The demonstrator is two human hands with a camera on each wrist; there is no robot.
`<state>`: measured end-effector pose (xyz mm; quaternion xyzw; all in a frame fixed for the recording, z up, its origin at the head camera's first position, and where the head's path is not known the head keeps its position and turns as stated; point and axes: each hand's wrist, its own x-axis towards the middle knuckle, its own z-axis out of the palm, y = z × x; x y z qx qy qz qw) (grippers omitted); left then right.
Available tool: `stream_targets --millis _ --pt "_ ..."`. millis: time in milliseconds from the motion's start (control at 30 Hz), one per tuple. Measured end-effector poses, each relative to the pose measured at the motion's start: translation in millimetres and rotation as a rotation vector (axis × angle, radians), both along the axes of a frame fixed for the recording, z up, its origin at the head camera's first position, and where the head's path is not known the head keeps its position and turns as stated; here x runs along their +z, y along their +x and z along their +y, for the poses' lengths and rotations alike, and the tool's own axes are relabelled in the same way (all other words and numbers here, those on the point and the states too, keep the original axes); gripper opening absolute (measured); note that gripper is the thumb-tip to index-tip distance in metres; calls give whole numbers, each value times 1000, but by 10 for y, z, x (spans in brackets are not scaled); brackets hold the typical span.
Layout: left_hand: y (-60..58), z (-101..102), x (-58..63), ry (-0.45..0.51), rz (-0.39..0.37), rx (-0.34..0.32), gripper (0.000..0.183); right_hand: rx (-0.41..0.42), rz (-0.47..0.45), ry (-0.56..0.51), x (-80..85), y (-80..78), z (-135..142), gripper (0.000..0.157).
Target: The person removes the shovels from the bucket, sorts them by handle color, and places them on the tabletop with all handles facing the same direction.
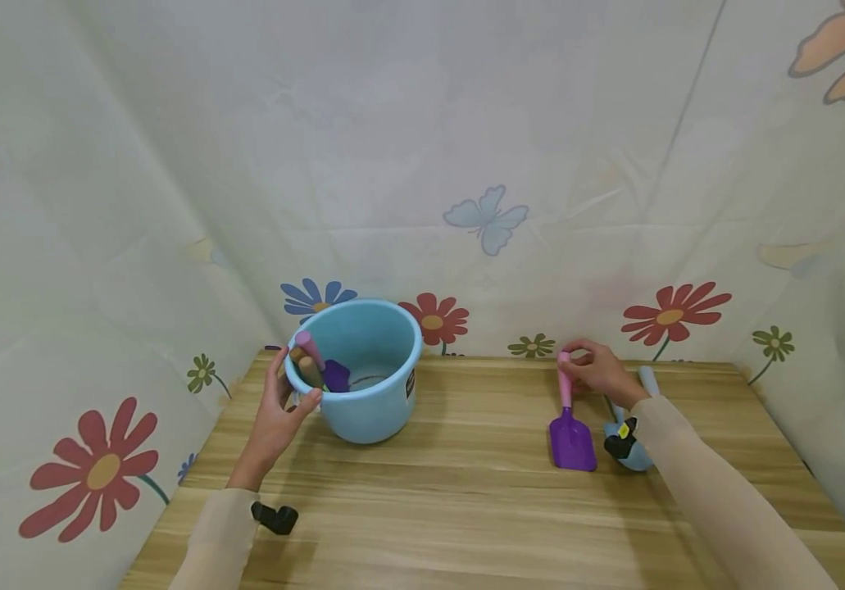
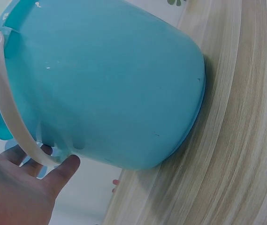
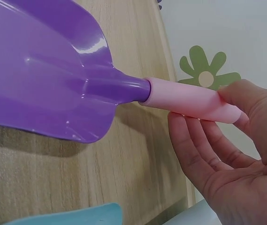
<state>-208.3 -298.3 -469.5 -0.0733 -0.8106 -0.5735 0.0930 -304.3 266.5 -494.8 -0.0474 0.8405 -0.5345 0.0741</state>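
Note:
My left hand [image 1: 279, 418] grips the near-left rim of a light blue bucket [image 1: 366, 414], thumb and fingers spread along it by the end of the white carrying handle [image 2: 9, 93]. Inside the bucket lean a purple tool [image 1: 336, 376], a pink handle [image 1: 309, 348] and brown handles [image 1: 311, 371]; their lower ends are partly hidden. Over on the right, my right hand [image 1: 599, 370] pinches the pink grip of a toy shovel [image 3: 53, 70] between thumb and fingertips. Its purple blade points toward me, close over the tabletop.
Beside the shovel lies a light blue toy shovel [image 1: 636, 457], partly covered by my right wrist. The wooden table [image 1: 466, 508] ends at the back against a white curtain [image 1: 540, 98] printed with flowers and a butterfly.

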Motion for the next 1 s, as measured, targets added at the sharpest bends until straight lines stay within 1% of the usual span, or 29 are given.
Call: stream_targets --millis 333,600,767,1000 --pt "4 1 7 -8 -7 6 93 9 0 3 -19 9 -21 45" --pt "8 4 9 -14 -7 13 94 22 -22 -36 -25 27 -22 50" --pt "6 4 0 -11 -5 12 93 42 -53 -57 -56 13 2 53" --pt "-2 -1 2 -12 -6 8 93 96 -59 -44 -47 15 22 55"
